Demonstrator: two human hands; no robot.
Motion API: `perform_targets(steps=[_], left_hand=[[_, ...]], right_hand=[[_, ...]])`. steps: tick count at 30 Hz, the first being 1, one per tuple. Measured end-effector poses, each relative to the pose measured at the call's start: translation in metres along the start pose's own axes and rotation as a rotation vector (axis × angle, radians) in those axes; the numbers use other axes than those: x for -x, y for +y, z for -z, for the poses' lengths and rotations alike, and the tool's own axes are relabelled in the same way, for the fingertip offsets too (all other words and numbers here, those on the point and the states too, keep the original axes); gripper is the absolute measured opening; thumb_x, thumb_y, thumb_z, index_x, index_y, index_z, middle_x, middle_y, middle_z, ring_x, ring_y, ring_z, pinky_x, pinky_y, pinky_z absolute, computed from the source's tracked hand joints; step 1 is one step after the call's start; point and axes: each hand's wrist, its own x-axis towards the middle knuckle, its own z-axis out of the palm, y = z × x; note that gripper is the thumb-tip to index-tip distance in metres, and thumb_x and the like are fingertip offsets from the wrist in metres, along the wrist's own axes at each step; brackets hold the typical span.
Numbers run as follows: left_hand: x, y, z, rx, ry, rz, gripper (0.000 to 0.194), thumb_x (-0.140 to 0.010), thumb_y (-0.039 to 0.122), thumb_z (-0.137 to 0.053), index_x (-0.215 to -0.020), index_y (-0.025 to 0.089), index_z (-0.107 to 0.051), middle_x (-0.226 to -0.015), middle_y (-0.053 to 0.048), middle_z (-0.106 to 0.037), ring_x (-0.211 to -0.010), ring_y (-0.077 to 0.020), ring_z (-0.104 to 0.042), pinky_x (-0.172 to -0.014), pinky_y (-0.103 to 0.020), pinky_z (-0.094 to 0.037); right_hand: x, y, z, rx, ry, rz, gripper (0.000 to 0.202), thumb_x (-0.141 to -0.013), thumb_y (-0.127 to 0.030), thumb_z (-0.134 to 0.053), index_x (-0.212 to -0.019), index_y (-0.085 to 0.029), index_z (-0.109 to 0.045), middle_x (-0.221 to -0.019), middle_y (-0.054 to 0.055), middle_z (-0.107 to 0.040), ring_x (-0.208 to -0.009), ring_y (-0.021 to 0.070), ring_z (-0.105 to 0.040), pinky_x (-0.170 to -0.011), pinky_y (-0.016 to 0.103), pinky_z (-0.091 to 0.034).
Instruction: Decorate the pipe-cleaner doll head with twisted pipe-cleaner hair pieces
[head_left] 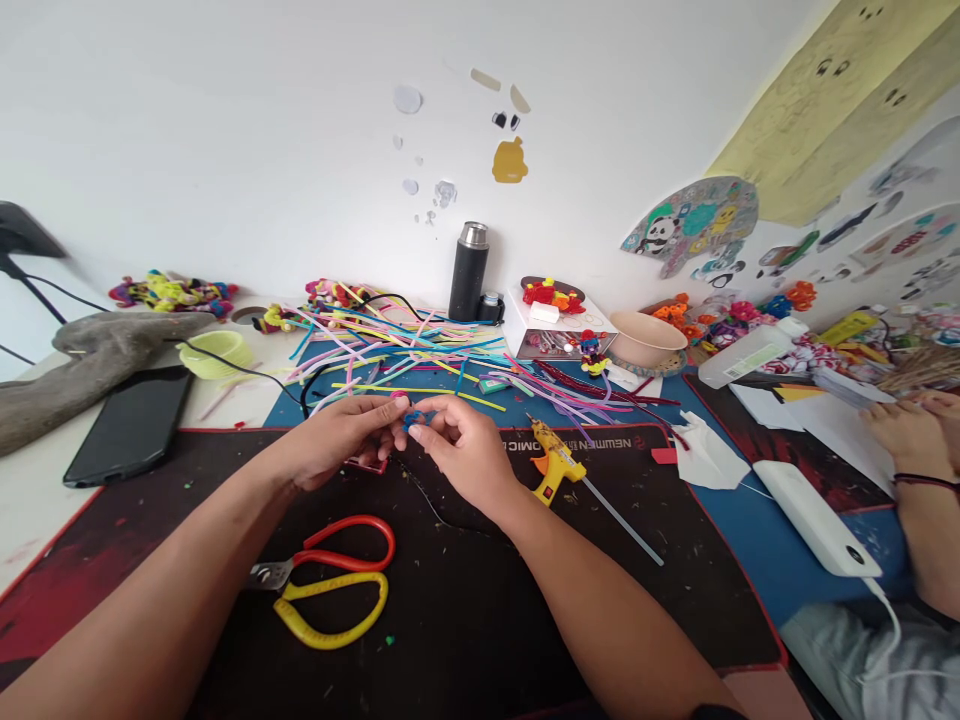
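Both hands meet over the dark desk mat, close together. My left hand [367, 430] is closed in a pinch around a small pink fuzzy piece [400, 398] that looks like pipe cleaner. Between the fingertips of my right hand [461, 450] is a small blue pipe-cleaner piece [412, 419]; fingers partly cover both pieces, and I cannot tell whether they are joined. Scissors [337, 580] with one red and one yellow handle lie below my left hand. Just right of my right hand rests a yellow glue gun [556, 462], a glue stick [622, 522] protruding from its back.
Loose pipe cleaners [405, 350] in many colours spread behind my hands. A black thermos [469, 272] stands by the wall. At left are a phone [129, 425] and a green bowl [216, 355]. Another person's hands [915, 435] rest at the right, near a white power bank [817, 518].
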Motion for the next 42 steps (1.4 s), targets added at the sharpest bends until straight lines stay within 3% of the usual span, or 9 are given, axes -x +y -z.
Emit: perform_targets(steps=[14, 23, 29, 35, 42], left_hand=[[0.0, 0.001, -0.001, 0.118, 0.023, 0.026, 0.054, -0.068, 0.066, -0.092, -0.079, 0.017, -0.075, -0.078, -0.005, -0.07, -0.062, -0.0138, -0.057, -0.051, -0.022, -0.043], [0.004, 0.008, -0.005, 0.123, -0.025, 0.032, 0.05, -0.074, 0.064, -0.089, -0.08, 0.017, -0.072, -0.066, -0.003, -0.067, -0.055, -0.0133, -0.054, -0.05, -0.023, -0.037], [0.002, 0.006, -0.007, 0.156, -0.019, 0.034, 0.049, -0.069, 0.059, -0.094, -0.081, 0.017, -0.071, -0.066, -0.001, -0.066, -0.055, -0.0121, -0.053, -0.051, -0.022, -0.039], [-0.001, 0.001, -0.007, 0.156, 0.045, 0.019, 0.047, -0.07, 0.059, -0.092, -0.079, 0.018, -0.069, -0.068, -0.001, -0.066, -0.056, -0.0119, -0.054, -0.05, -0.022, -0.042], [-0.005, -0.003, -0.005, -0.026, 0.133, -0.077, 0.051, -0.073, 0.067, -0.085, -0.076, 0.019, -0.067, -0.066, 0.0, -0.065, -0.055, -0.0127, -0.055, -0.048, -0.022, -0.038]], right_hand=[[0.0, -0.002, 0.002, -0.095, -0.01, -0.062, 0.02, -0.094, -0.036, -0.072, -0.109, -0.023, -0.071, -0.07, -0.006, -0.059, -0.054, 0.0128, -0.054, -0.053, 0.027, -0.044], [0.001, -0.003, 0.002, -0.088, -0.022, -0.082, 0.019, -0.095, -0.035, -0.072, -0.111, -0.024, -0.07, -0.074, -0.005, -0.062, -0.056, 0.0127, -0.055, -0.053, 0.027, -0.046], [0.0, -0.004, 0.001, -0.115, -0.03, -0.073, 0.024, -0.095, -0.035, -0.072, -0.115, -0.024, -0.07, -0.076, -0.003, -0.067, -0.056, 0.0129, -0.056, -0.053, 0.027, -0.046], [0.001, -0.007, 0.001, -0.11, -0.039, -0.067, 0.03, -0.094, -0.037, -0.073, -0.12, -0.023, -0.071, -0.073, -0.004, -0.065, -0.055, 0.0129, -0.056, -0.053, 0.027, -0.045], [0.0, -0.003, 0.003, -0.052, -0.016, -0.056, 0.032, -0.096, -0.044, -0.072, -0.12, -0.023, -0.073, -0.072, -0.003, -0.064, -0.06, 0.0153, -0.06, -0.059, 0.029, -0.047]])
